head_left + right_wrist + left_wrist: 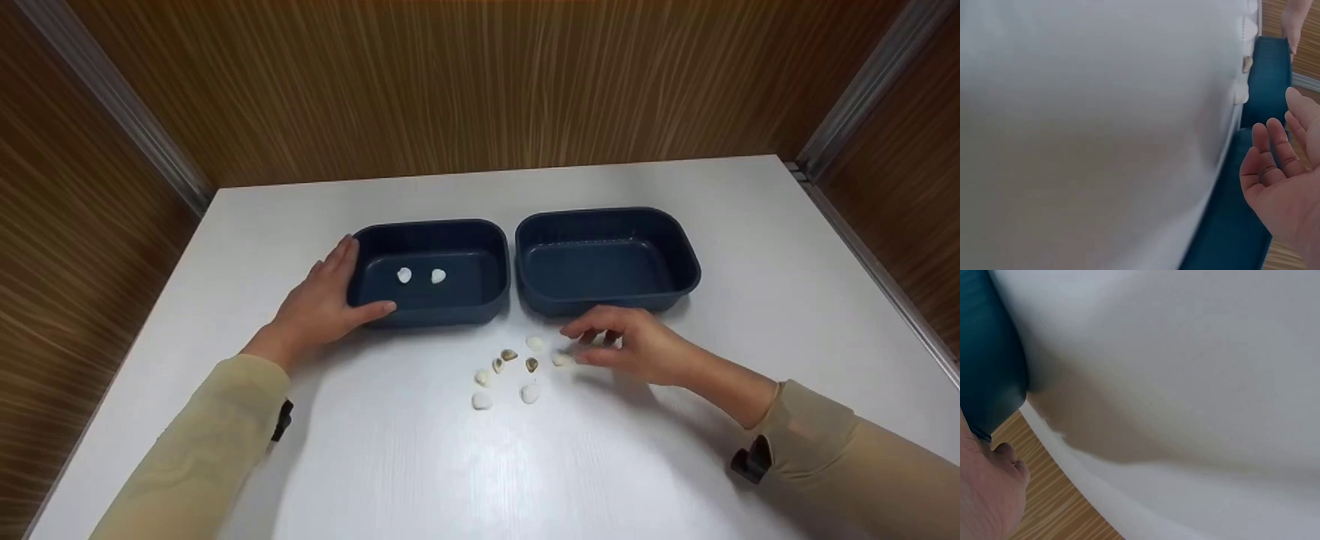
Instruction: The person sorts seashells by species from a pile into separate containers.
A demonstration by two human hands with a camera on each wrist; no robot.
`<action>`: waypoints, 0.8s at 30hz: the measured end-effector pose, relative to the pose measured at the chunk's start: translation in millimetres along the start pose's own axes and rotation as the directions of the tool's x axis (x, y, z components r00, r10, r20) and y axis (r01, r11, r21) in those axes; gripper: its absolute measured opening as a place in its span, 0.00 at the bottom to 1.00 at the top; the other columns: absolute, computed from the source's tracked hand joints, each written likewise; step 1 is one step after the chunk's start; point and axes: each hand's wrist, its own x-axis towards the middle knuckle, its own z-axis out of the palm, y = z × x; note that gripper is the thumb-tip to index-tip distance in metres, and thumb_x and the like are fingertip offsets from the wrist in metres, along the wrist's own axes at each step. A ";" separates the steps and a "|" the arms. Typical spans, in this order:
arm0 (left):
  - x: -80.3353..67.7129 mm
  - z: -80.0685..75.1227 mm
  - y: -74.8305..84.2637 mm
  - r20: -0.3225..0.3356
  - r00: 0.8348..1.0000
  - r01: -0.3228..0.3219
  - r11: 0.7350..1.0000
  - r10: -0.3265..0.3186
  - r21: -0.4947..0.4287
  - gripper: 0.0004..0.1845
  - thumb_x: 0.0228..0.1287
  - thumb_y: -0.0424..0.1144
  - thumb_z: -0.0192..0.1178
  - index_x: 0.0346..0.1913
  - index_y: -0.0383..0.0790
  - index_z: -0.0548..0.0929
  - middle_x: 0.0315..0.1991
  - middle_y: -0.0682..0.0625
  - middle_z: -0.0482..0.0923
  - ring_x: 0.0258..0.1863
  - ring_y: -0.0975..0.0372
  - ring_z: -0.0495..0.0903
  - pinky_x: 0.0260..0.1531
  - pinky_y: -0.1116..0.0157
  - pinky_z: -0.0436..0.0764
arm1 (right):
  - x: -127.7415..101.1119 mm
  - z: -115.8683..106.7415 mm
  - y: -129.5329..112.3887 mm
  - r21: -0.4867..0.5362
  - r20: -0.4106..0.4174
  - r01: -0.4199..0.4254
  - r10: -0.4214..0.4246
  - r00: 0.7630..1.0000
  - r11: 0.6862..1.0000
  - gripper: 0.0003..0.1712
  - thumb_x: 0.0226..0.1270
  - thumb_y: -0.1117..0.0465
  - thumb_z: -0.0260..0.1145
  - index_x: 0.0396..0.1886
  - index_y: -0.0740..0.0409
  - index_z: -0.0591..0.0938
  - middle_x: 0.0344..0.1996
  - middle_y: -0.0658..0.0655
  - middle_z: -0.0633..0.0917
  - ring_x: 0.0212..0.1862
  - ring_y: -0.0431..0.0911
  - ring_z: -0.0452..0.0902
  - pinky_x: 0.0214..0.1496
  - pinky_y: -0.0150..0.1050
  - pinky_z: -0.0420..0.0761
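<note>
My left hand (319, 300) rests against the left end of a dark blue tub (442, 316), fingers along the outer wall and thumb at the front rim. Two white seashells (438, 276) lie inside this tub. My right hand (634, 345) hovers low over the table before a second blue tub (600, 306). Its thumb is right at a whitish seashell (562, 359); the right wrist view shows the fingers loosely bent and apart, holding nothing. Several more white shells (529, 394) and small brown shells (532, 364) lie loose on the table to its left.
Both tubs stand side by side with a narrow gap on a white table (390, 465). Wood-grain panels (480, 90) rise behind the table and at both sides. No shells show inside the right tub.
</note>
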 end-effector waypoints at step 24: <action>-2.8 -2.8 2.9 -0.002 1.000 -0.009 1.000 0.009 0.003 0.67 0.65 0.80 0.55 0.87 0.39 0.37 0.88 0.46 0.32 0.85 0.46 0.41 0.82 0.47 0.45 | 1.0 16.7 15.9 -0.046 0.071 -0.009 0.012 0.997 0.999 0.22 0.65 0.64 0.80 0.58 0.59 0.89 0.50 0.55 0.87 0.49 0.51 0.80 0.52 0.34 0.79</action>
